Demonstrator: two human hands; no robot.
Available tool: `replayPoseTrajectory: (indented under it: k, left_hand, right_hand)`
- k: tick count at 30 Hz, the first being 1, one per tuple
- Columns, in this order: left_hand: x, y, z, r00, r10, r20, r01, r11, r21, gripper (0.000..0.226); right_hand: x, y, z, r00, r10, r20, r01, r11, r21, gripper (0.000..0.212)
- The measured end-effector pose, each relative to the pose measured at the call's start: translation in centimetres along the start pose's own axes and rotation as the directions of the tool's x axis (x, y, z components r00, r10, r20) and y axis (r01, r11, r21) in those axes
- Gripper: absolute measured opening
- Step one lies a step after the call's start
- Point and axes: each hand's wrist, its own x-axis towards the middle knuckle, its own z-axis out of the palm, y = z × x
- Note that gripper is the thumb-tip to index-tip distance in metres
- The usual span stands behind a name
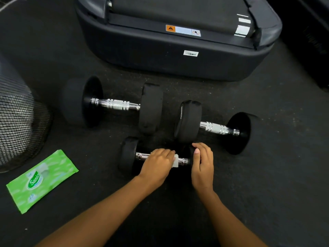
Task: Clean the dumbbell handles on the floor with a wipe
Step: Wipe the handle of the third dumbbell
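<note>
Clenched on a folded white wipe (175, 162): left hand (157, 164), pressing it to the chrome handle of a small black dumbbell (128, 155) on the dark floor (267, 175). Curled over its right end: right hand (203, 166). Just beyond, two larger black dumbbells (115, 104), chrome handles bare. Behind, dark treadmill base (178, 66), orange warning label. Left, green wipe packet (41, 180) marked "Sanic", remainder unreadable.

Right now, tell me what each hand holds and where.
Left hand grips the wipe around the near dumbbell's handle, mid-bar. Right hand holds its right weight.

Wipe (175, 161) mostly under left hand (157, 164)
</note>
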Motion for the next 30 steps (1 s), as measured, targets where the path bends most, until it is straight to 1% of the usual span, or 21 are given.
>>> replayPoseTrajectory:
  k: [2, 4, 6, 9, 11, 14, 16, 18, 19, 21, 23, 26, 28, 29, 30]
  left_hand:
    - [0.2, 0.6, 0.4, 0.999, 0.040, -0.031, -0.041, 0.999, -0.024, 0.031]
    - [0.2, 0.5, 0.4, 0.996, 0.088, -0.017, -0.089, 0.996, -0.025, 0.035]
    - [0.0, -0.2, 0.1, 0.993, 0.115, -0.005, -0.115, 0.993, -0.003, 0.029]
    - [-0.3, -1.2, -0.6, 0.998, 0.052, 0.030, -0.051, 0.999, -0.018, 0.040]
    - [0.0, -1.1, -0.8, 0.999, -0.003, 0.036, 0.004, 0.999, -0.034, 0.040]
    - [0.9, 0.1, -0.1, 0.991, -0.073, 0.112, 0.078, 0.996, -0.036, 0.037]
    - [1.6, 1.0, 0.8, 0.988, -0.049, 0.148, 0.052, 0.999, -0.016, 0.019]
    - [1.7, 1.6, 1.1, 0.985, 0.003, 0.172, 0.001, 1.000, -0.024, 0.022]
    - [1.7, 1.5, 0.9, 0.987, 0.027, 0.159, -0.023, 0.999, -0.026, 0.023]
    - [1.4, 0.7, 0.4, 0.987, 0.059, 0.151, -0.057, 0.998, -0.019, 0.032]
    - [1.2, -0.6, 0.0, 0.985, 0.038, 0.167, -0.039, 0.999, 0.007, 0.040]
    - [1.7, -0.8, -0.3, 0.975, -0.068, 0.210, 0.067, 0.998, 0.010, 0.048]
    - [2.9, 0.3, -0.2, 0.945, -0.114, 0.308, 0.088, 0.991, 0.096, 0.045]
    - [3.3, 0.8, 0.0, 0.943, -0.106, 0.314, 0.070, 0.990, 0.124, 0.041]
    - [3.5, 1.4, 0.2, 0.943, -0.083, 0.323, 0.048, 0.992, 0.115, 0.038]
  right_hand:
    - [-0.1, 0.3, 0.3, 1.000, 0.008, -0.005, -0.008, 1.000, 0.004, 0.045]
    - [-0.1, 0.4, 0.4, 1.000, 0.004, -0.001, -0.004, 1.000, -0.003, 0.046]
    - [-0.1, 0.5, 0.4, 1.000, -0.007, -0.008, 0.006, 1.000, -0.013, 0.046]
    - [-0.1, 0.6, 0.5, 0.999, -0.018, -0.027, 0.018, 1.000, -0.015, 0.044]
    - [-0.1, 0.6, 0.6, 0.999, -0.019, -0.034, 0.019, 1.000, -0.010, 0.043]
    - [0.1, 0.8, 0.7, 0.998, -0.030, -0.054, 0.030, 1.000, -0.001, 0.041]
    - [0.1, 0.8, 0.8, 0.998, -0.037, -0.057, 0.037, 0.999, 0.000, 0.041]
    - [0.1, 0.9, 0.8, 0.997, -0.049, -0.055, 0.049, 0.999, -0.002, 0.041]
    - [0.2, 0.9, 0.7, 0.997, -0.055, -0.055, 0.055, 0.998, -0.001, 0.041]
    - [0.2, 0.8, 0.6, 0.997, -0.057, -0.056, 0.057, 0.998, 0.001, 0.040]
    - [0.2, 0.8, 0.7, 0.996, -0.054, -0.065, 0.054, 0.999, -0.005, 0.040]
    - [0.2, 0.8, 0.7, 0.995, -0.061, -0.075, 0.060, 0.998, -0.011, 0.039]
    - [0.3, 0.9, 0.7, 0.995, -0.063, -0.076, 0.062, 0.998, -0.019, 0.039]
    - [0.3, 1.0, 0.8, 0.995, -0.064, -0.075, 0.062, 0.998, -0.019, 0.039]
    - [0.2, 1.0, 0.8, 0.995, -0.067, -0.075, 0.066, 0.998, -0.018, 0.040]
